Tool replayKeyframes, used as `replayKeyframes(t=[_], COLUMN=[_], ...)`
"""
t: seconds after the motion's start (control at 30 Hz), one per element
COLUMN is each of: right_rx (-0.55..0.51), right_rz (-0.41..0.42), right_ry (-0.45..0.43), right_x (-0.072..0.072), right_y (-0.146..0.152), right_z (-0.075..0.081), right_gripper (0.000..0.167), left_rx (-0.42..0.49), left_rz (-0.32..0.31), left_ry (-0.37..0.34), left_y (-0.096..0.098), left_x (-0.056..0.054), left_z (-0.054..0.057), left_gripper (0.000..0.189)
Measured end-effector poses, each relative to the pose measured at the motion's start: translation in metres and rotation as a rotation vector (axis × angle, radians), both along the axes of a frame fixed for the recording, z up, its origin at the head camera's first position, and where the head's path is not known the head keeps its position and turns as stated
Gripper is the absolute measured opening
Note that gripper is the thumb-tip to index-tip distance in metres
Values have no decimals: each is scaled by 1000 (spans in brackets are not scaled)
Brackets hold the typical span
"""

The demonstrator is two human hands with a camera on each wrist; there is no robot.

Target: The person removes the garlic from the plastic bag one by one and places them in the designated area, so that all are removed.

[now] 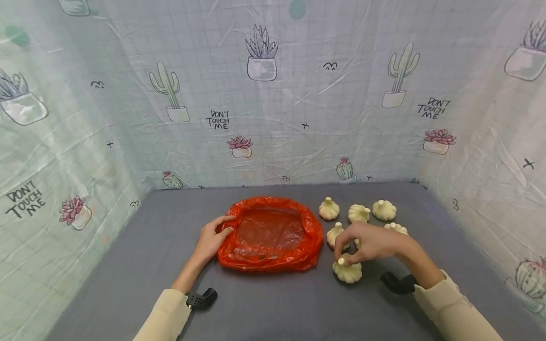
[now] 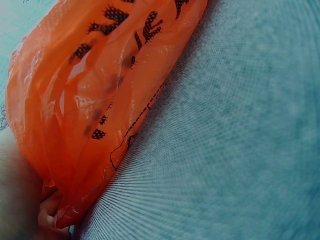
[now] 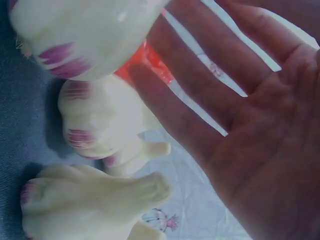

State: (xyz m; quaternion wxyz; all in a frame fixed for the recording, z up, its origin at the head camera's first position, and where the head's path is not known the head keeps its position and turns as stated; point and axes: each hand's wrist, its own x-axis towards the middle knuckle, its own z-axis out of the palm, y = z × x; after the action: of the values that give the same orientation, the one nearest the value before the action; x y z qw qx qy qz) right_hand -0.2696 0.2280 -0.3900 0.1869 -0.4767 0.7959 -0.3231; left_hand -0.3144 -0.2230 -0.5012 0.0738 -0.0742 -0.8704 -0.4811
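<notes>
A red plastic bag [image 1: 315,227] with a wide, rolled-open mouth rests on the grey table. My left hand [image 1: 212,239] grips its left rim, thumb and index finger lying at the edge. In the left wrist view the bag's side [image 2: 95,95] shows black print, and part of the left hand [image 2: 49,212] is tucked against its lower end. To the right, my right hand [image 1: 370,242] pinches the stem of the nearest garlic bulb [image 1: 347,273] between thumb and fingers. That bulb [image 3: 85,40], white with purple streaks, appears at the top of the right wrist view.
More garlic bulbs stand behind and beside the right hand, among them one at the back [image 1: 329,209], one at the far right [image 1: 384,210] and one near the bag [image 1: 335,233]. A patterned curtain [image 1: 273,109] encloses the grey table [image 1: 264,308] at the back and sides.
</notes>
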Motion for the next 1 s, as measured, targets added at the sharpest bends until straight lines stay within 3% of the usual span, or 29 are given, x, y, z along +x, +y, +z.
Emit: replayKeyframes(t=[0.3, 0.57, 1.0], right_rx=[75, 72, 15], right_rz=[39, 61, 37], right_ry=[-50, -28, -72], right_x=[4, 4, 6], right_y=[-6, -8, -4], right_z=[0, -1, 4], right_gripper=[25, 23, 14], left_rx=[-1, -13, 6], left_rz=[9, 12, -13], left_ry=[-9, -5, 14], left_y=[1, 2, -1], left_x=[0, 2, 3], left_z=[-1, 1, 3], left_gripper=[35, 35, 42])
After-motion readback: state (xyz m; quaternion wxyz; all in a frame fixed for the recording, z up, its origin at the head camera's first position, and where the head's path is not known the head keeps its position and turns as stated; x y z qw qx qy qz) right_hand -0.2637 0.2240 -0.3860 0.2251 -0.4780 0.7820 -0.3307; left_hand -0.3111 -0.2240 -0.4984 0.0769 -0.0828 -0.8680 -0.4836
